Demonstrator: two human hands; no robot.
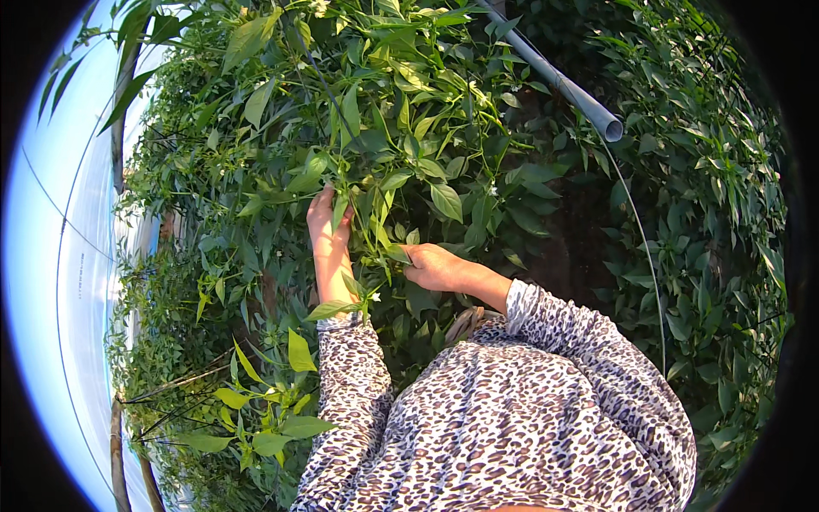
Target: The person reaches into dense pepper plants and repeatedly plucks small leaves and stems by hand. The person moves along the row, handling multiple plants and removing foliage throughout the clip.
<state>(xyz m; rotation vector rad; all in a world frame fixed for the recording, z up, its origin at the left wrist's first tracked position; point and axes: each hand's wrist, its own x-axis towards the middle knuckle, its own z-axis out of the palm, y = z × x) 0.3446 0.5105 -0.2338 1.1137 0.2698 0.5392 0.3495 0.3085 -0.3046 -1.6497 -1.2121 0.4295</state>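
Observation:
Leafy pepper plants (446, 201) with small white flowers stand close in front of me. My left hand (329, 217) reaches up among the stems, its fingers partly behind a leaf; whether it grips a stem cannot be made out. Lower and to the right, my right hand (432, 265) is curled at a green leafy shoot, with its fingertips partly hidden by a leaf (398, 253). Between the two hands run thin green stems. A thin green pepper (521, 145) hangs among the foliage at the upper right of my hands.
A grey pipe (563, 86) with an open end juts in from the top, and a thin pale cord (642, 237) hangs beside it. Another dense row of plants (710, 192) fills the right. Wooden posts (118, 448) and translucent plastic sheeting (57, 256) line the left side.

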